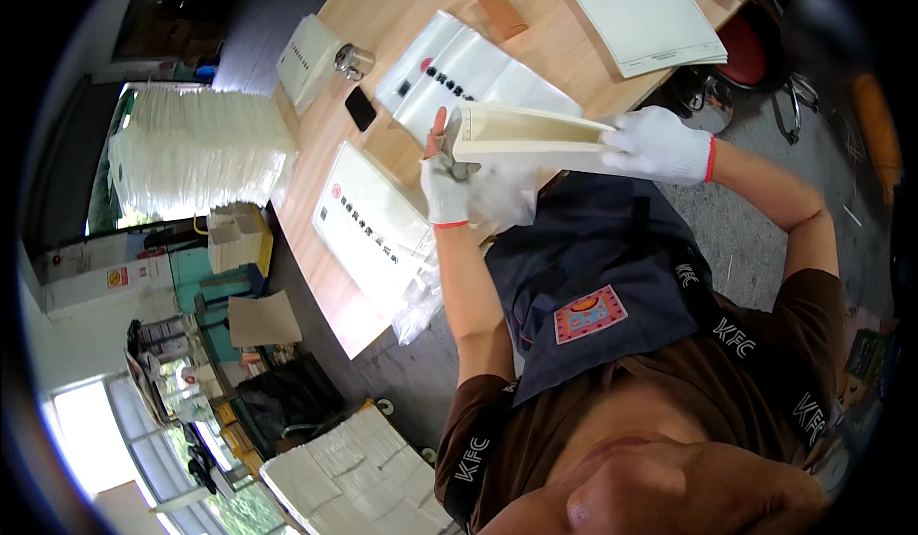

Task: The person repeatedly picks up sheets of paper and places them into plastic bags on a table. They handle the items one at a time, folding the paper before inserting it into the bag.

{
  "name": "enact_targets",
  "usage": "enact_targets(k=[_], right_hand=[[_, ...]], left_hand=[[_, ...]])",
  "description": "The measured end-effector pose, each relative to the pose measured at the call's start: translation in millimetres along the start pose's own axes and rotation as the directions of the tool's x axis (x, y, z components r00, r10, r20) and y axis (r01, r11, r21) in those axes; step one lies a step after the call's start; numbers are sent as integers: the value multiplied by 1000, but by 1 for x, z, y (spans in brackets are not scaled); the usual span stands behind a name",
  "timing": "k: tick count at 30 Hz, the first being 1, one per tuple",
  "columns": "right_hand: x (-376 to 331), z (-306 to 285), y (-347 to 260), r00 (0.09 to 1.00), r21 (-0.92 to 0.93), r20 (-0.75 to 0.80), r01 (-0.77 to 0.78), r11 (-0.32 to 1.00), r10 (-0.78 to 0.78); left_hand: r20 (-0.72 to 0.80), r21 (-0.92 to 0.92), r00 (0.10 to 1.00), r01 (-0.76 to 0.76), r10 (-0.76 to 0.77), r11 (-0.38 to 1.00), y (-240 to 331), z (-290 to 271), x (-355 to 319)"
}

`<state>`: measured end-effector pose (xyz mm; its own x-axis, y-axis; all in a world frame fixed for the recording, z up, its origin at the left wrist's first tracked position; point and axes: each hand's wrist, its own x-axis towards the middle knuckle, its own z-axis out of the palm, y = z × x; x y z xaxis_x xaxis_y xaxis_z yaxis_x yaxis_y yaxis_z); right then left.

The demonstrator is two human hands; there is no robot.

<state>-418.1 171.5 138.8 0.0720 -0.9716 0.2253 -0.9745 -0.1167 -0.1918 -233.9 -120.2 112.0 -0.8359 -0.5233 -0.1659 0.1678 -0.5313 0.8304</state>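
Observation:
A cream stack of paper, bent into a curve, is held between my two hands above the table's near edge. My left hand, in a white glove with bare fingertips, grips its left end, with the thumb pointing up. My right hand, in a white glove with a red cuff, is closed round the right end. Crumpled clear plastic hangs beside my left hand. Under and beyond the paper lies a printed clear plastic bag. Another printed pack rests on the table left of my left hand.
The wooden table also carries a black phone, a metal-and-glass jar, an orange-brown block and a stack of white sheets. A tall pile of sheets stands left. A red stool is at the right.

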Motion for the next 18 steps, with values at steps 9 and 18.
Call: enact_targets(k=[9, 18], right_hand=[[74, 71, -7, 911, 458, 286, -402, 793, 296], [99, 100, -1, 861, 442, 172, -502, 743, 479]], left_hand=[[425, 905, 904, -424, 34, -46, -7, 66, -79], [452, 835, 714, -549, 534, 27, -70, 46, -81]])
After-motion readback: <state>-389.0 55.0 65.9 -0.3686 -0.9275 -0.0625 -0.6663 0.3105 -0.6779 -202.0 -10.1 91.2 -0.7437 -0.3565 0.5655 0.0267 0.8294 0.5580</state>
